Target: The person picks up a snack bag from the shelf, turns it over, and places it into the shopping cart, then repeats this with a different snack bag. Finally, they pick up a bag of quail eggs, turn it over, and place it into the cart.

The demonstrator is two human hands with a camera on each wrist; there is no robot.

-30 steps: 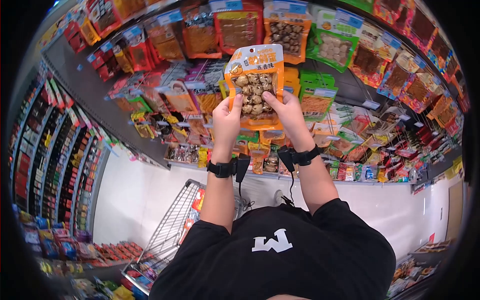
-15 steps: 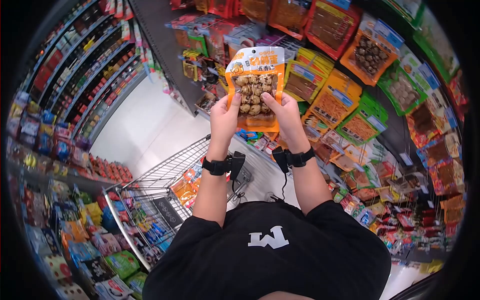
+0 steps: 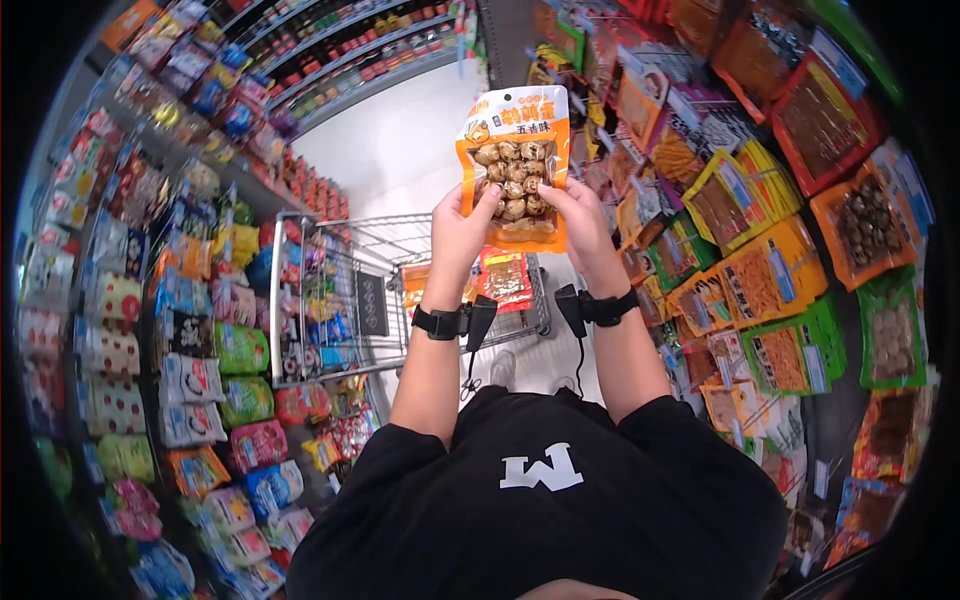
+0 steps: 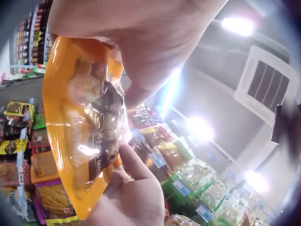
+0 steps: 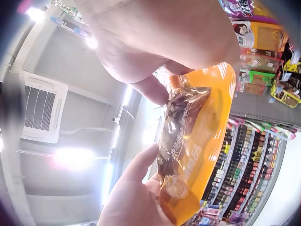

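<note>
An orange and white snack bag (image 3: pixel 513 170) with a clear window full of small speckled eggs is held upright in front of the person. My left hand (image 3: pixel 462 232) grips its lower left side, thumb on the front over the window. On the lower right side my right hand (image 3: pixel 583 228) pinches it the same way. In the left wrist view the orange side of the bag (image 4: pixel 70 127) bulges between the two hands. The right wrist view shows the bag (image 5: pixel 207 136) edge-on, a thumb pressed on its window side.
A wire shopping cart (image 3: pixel 345 300) stands ahead to the left, with a red snack packet (image 3: pixel 506 282) in it. Hanging snack bags (image 3: pixel 790 270) line the right side. Shelves of colourful packets (image 3: pixel 240 350) run along the left. Pale floor (image 3: pixel 395 150) stretches ahead.
The person has turned left, so the hanging snack bags have shifted right and the cart has come round to the front. Both hands keep hold of the bag of eggs.
</note>
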